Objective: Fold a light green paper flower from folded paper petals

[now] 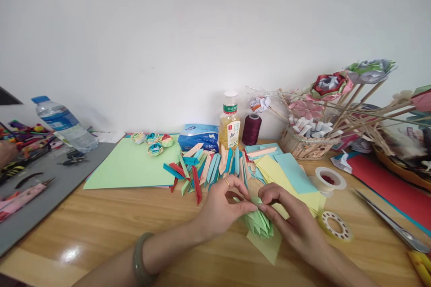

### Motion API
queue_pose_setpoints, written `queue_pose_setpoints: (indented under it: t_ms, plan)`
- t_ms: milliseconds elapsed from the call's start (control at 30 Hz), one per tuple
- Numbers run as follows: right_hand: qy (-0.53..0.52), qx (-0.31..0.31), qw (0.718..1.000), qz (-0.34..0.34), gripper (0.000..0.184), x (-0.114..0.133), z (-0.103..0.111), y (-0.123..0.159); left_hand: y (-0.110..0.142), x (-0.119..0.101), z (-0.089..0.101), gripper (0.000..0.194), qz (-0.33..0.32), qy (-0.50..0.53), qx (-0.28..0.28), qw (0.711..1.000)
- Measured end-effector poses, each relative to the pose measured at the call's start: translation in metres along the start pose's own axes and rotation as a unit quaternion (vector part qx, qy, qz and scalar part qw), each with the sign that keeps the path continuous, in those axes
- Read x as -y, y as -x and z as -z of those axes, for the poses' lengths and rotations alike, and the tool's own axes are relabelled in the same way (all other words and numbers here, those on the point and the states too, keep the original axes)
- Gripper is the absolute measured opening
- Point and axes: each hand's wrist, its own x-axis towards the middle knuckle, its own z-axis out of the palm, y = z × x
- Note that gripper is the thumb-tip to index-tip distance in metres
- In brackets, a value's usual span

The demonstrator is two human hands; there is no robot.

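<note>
The wooden table (111, 237) stood against a plain pale wall (188, 40). Over its near part, the left hand (229, 202) and right hand (286, 215) met, fingertips pinching the top of a green folded-paper piece (258, 223). From where I stood, fingers covered that top; exactly what they gripped I couldn't tell. Another person's hand (7, 153) was cut off at the left edge.

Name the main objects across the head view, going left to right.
Blue-capped water bottle, blue tissue pack, bottle of yellow liquid, dark red thread spool, basket, scissors.
</note>
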Motion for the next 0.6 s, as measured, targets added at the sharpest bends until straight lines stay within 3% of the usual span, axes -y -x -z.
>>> queue_pose_setpoints:
  t_ms: [233, 467, 600]
  plan:
    - [0.021, 0.018, 0.998, 0.053, 0.016, -0.0042, 0.0009, 0.0023, 0.0024, 0.0022, 0.0018, 0.008, -0.183, -0.092, -0.001, 0.979]
    - [0.032, 0.013, 0.997, 0.071, 0.017, -0.0048, 0.0019, 0.0021, 0.0031, 0.0017, 0.0005, 0.003, -0.254, -0.124, -0.015, 0.959]
    - [0.038, 0.013, 0.996, 0.075, 0.017, -0.0053, 0.0021, 0.0016, 0.0030, 0.0019, 0.0009, 0.002, -0.252, -0.132, -0.010, 0.959]
